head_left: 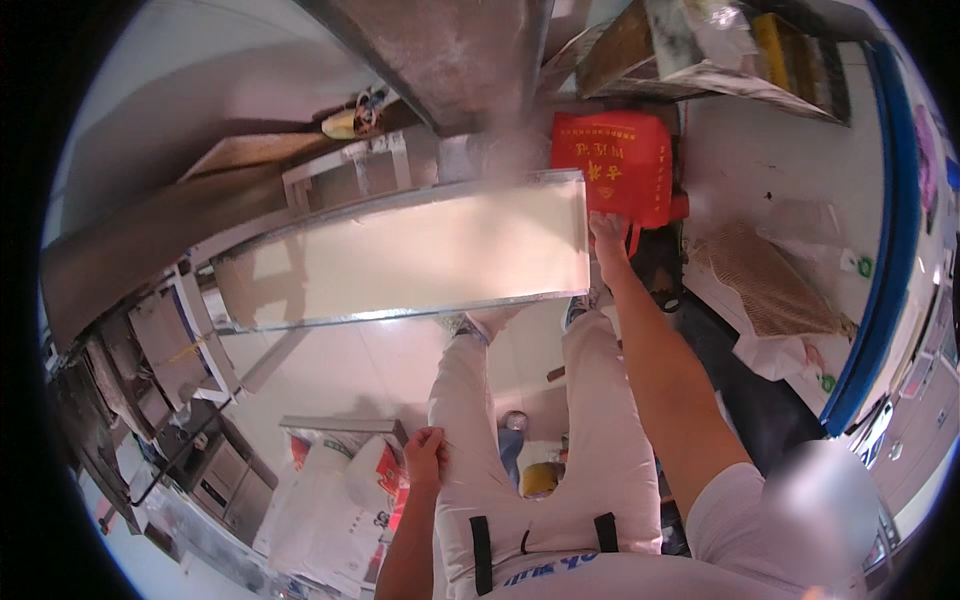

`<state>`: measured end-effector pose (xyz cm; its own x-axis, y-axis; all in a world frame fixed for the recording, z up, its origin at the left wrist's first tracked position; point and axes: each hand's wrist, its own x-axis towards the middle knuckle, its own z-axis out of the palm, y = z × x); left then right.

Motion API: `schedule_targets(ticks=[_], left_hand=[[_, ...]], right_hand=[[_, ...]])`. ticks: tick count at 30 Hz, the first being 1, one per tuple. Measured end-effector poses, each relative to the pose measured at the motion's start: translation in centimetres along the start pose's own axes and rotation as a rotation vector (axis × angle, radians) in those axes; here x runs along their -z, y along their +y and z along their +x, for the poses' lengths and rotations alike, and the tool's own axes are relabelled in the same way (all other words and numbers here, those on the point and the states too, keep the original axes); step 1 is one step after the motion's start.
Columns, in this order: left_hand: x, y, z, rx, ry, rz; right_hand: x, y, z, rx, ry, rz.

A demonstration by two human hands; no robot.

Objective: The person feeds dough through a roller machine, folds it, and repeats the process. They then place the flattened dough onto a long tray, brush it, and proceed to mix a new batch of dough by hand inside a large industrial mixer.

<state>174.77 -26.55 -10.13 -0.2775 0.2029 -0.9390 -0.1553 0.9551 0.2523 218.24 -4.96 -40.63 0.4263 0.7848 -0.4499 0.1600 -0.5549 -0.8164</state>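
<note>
My right arm stretches forward, and my right hand (606, 230) is at the right end of a long pale panel with a grey rim (430, 245). Beside that hand lies a red bag (612, 170) with yellow lettering and a red handle. The right fingers look bunched together; whether they grip the panel's edge, the bag or something small does not show. Low at my left side, my left hand (426, 456) hangs beside my thigh with its fingers curled and nothing visible in them. The panel spans the area in front of my feet.
White sacks (330, 510) stand at the lower left, near a metal-fronted cabinet (222, 480). A white frame (205, 335) rises past the panel's left end. Woven brown cloth (765, 280) lies to the right, inside a blue edge (880, 250). Dark boards (130, 255) stand at left.
</note>
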Motion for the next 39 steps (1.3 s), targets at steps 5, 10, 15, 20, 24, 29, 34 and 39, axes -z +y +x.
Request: schedule_targets(ticks=[5, 10, 15, 20, 24, 29, 34, 39], left_hand=[[-1.4, -5.2, -1.0, 0.052, 0.111, -0.068], [-1.8, -4.4, -0.2, 0.079, 0.07, -0.065], [-0.7, -5.5, -0.1, 0.055, 0.1, -0.073], [-0.9, -3.5, 0.4, 0.039, 0.108, -0.059], [-0.9, -3.3, 0.4, 0.056, 0.137, -0.093], [-1.1, -3.1, 1.3, 0.072, 0.191, -0.15], [-0.9, -0.5, 3.8, 0.105, 0.186, -0.277], [-0.7, 1.5, 12.2, -0.084, 0.082, -0.471]], right_hand=[[-0.3, -1.5, -1.0, -0.221, -0.162, 0.029], [2.2, -3.0, -3.3, 0.048, 0.012, -0.455], [0.2, -8.6, -5.9, -0.088, 0.037, -0.361], [0.6, -6.3, -4.2, -0.348, -0.057, 0.258], [1.3, -5.4, -3.0, -0.19, -0.094, 0.038], [1.2, -3.9, -0.6, -0.397, -0.188, 0.606], [-0.7, -3.3, 0.0, -0.457, -0.29, 0.823], [-0.5, -5.3, -1.4, -0.526, -0.271, 0.677]])
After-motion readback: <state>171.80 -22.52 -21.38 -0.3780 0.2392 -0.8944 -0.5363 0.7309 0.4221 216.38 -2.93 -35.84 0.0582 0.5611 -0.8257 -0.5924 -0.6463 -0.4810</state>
